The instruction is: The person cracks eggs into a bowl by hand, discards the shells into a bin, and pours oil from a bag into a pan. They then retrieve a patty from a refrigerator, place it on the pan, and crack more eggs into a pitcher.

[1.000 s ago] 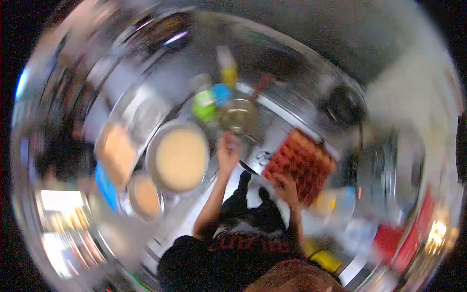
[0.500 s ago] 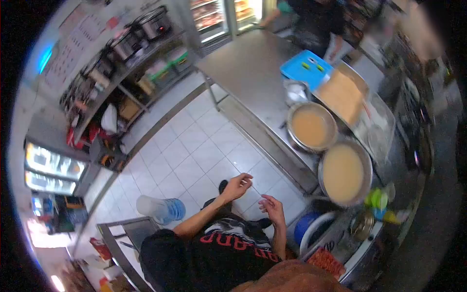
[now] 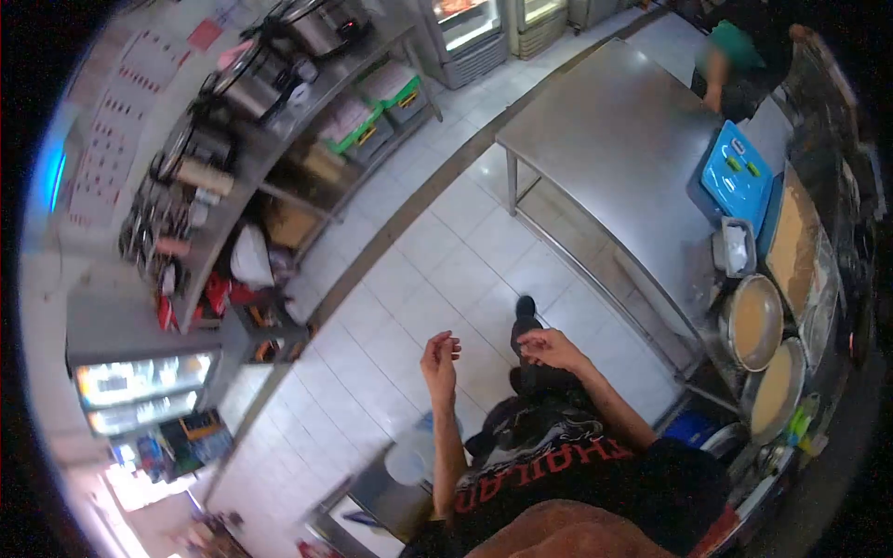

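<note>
My left hand (image 3: 441, 361) is raised in front of my body over the tiled floor. Its fingers are loosely bent and hold nothing. To its right, my right hand (image 3: 551, 350) hovers above my leg with fingers partly curled and apart, also with nothing in it. Neither hand touches an object. Below them shows my black shirt (image 3: 549, 465) with red lettering. A translucent plastic container (image 3: 409, 458) stands near my left forearm, partly hidden by it.
A steel table (image 3: 605, 121) stands ahead right, with a blue tray (image 3: 735, 177) and two bowls of pale liquid, one a steel bowl (image 3: 752, 321), along its right side. Left, a shelf (image 3: 279, 153) carries several cookers. Another person (image 3: 735, 56) stands beyond the table. White tiled floor (image 3: 400, 288) lies between.
My view has swung left, so the table and bowls now sit farther right. One foot shows farther forward. My hands remain raised and empty, the right one now turned inward.
</note>
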